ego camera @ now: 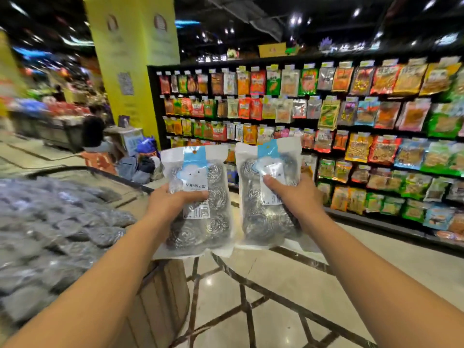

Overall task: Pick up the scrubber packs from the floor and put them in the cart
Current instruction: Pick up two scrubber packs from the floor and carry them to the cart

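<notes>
Fingers behind scrubber packs (198,204) hidden

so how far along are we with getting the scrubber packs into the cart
Picking up looks done for two packs: the left hand grips one scrubber pack and the right hand grips another, both held upright above the floor. Left: putting them in. The bin of similar packs at left may be the cart; I cannot tell.

Two scrubber packs side by side: the left pack (198,197) in the left hand (170,199), the right pack (268,194) in the right hand (298,194) (shelves (326,116) behind, bin (160,292) to the left).
</notes>
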`<act>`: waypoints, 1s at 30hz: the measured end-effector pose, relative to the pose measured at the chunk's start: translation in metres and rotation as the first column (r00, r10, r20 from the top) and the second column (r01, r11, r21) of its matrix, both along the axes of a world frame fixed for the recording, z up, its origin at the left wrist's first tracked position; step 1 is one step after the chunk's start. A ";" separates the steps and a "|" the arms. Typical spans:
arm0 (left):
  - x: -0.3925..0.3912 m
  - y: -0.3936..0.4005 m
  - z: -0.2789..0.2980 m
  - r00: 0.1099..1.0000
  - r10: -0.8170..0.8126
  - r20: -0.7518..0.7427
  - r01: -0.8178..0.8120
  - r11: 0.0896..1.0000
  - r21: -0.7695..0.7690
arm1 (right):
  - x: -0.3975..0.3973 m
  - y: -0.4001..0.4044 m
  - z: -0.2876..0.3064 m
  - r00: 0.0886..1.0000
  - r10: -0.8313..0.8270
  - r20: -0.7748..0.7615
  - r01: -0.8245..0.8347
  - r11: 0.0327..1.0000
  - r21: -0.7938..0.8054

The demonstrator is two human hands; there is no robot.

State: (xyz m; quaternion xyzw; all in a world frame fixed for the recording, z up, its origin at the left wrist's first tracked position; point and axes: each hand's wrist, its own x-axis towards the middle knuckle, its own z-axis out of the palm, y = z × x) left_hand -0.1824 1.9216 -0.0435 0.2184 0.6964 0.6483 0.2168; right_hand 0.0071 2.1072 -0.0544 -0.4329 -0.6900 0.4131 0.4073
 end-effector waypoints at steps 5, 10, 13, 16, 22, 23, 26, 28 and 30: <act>-0.014 -0.083 0.013 0.977 0.210 -0.029 -0.210 0.978 -0.001 | -0.059 -0.047 0.009 0.969 0.238 -0.060 -0.239 0.971 -0.015; -0.014 -0.179 0.015 0.907 0.419 -0.039 -0.419 0.908 0.006 | -0.111 -0.115 -0.003 0.901 0.432 -0.035 -0.432 0.902 -0.007; -0.003 -0.247 0.013 0.840 0.542 -0.020 -0.542 0.840 0.024 | -0.137 -0.168 -0.007 0.827 0.562 -0.003 -0.562 0.827 0.014; 0.012 -0.317 0.010 0.753 0.658 -0.032 -0.658 0.753 0.001 | -0.160 -0.228 -0.007 0.752 0.659 0.007 -0.659 0.752 0.027; 0.049 -0.453 0.003 0.594 0.803 0.033 -0.804 0.595 0.007 | -0.180 -0.369 -0.001 0.555 0.832 -0.021 -0.832 0.555 -0.006; 0.057 -0.475 0.003 0.577 0.816 0.037 -0.817 0.577 0.011 | -0.181 -0.393 -0.002 0.528 0.849 -0.022 -0.849 0.528 0.003; 0.082 -0.541 0.002 0.521 0.853 0.033 -0.853 0.521 0.023 | -0.178 -0.467 -0.004 0.459 0.888 -0.017 -0.888 0.459 0.003; 0.097 -0.587 0.002 0.501 0.864 0.049 -0.866 0.500 0.023 | -0.173 -0.513 -0.003 0.417 0.909 -0.003 -0.909 0.417 0.006; 0.111 -0.634 0.001 0.481 0.876 0.039 -0.877 0.481 0.009 | -0.163 -0.560 0.000 0.384 0.923 -0.021 -0.923 0.385 0.005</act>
